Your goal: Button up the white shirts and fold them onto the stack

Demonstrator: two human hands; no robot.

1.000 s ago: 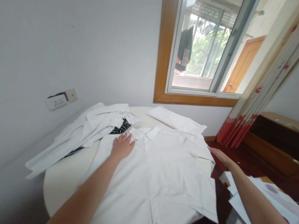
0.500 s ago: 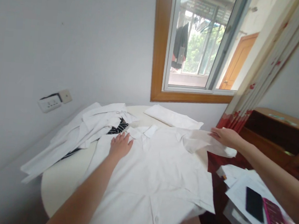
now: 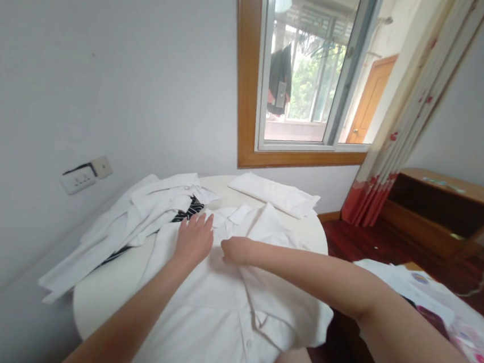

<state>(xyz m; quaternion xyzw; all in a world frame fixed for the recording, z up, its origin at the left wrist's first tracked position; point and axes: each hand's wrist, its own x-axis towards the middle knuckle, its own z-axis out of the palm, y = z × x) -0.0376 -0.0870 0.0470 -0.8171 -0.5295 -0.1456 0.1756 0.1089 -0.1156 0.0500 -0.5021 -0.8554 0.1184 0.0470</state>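
A white button-up shirt (image 3: 212,315) lies spread over the round table, its collar (image 3: 232,215) toward the window. My left hand (image 3: 196,237) rests on the cloth left of the collar, fingers stretched out. Across the chest reaches my right hand (image 3: 235,250), its fingers closed on what looks like the shirt's sleeve; the pinched cloth is mostly hidden beneath the hand and forearm. On that side the shirt is folded over toward the middle, with creases around it.
More white shirts and a black striped cloth (image 3: 188,208) lie along the table's left edge. A folded white garment (image 3: 275,193) sits at the back. Right of the round table (image 3: 106,299) are papers (image 3: 411,289) on a lower surface. A wooden cabinet (image 3: 436,206) stands beyond.
My right hand has swung left from beyond the table's right edge to the shirt's middle, carrying the sleeve and folding that side over. My left hand has stayed near the collar.
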